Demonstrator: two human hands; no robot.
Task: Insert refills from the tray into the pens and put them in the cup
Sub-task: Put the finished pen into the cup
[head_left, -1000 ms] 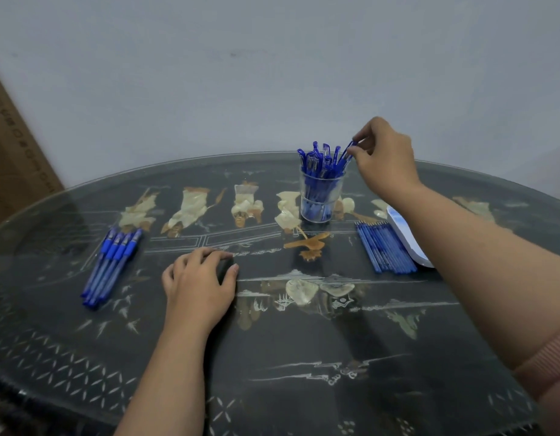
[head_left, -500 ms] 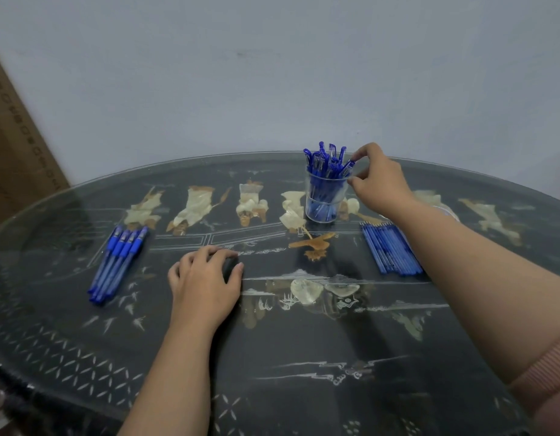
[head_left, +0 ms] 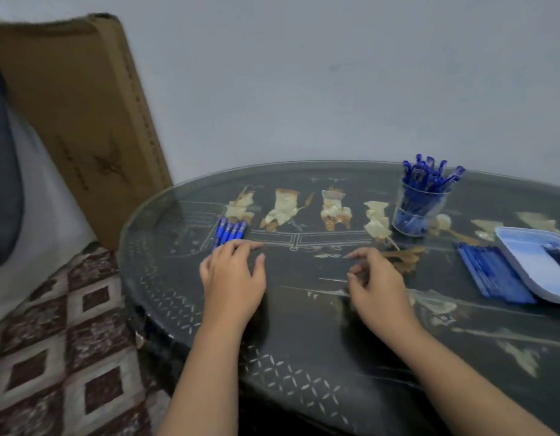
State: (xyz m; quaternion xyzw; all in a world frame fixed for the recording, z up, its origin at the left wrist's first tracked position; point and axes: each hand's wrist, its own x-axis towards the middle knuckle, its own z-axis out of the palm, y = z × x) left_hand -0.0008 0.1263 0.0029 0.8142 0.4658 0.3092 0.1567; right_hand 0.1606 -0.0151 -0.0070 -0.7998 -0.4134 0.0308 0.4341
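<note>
the 4 pens (head_left: 230, 231) lie side by side at 12 o'clock of the left hand (head_left: 233, 278), whose fingers are spread, relaxed and hold nothing; the tips reach the pens' near ends. the right hand (head_left: 378, 287) is loosely curled and empty, with refills (head_left: 492, 273) at 3 o'clock beside the tray (head_left: 530, 262) and the cup (head_left: 420, 204) at 1 o'clock. the pens look light, stiff and smooth, apt to roll on glass — best pinched mid-barrel.

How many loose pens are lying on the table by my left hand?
4 pens lie side by side on the table, just beyond the left hand; its fingers cover their near ends, so another may be hidden.
</note>
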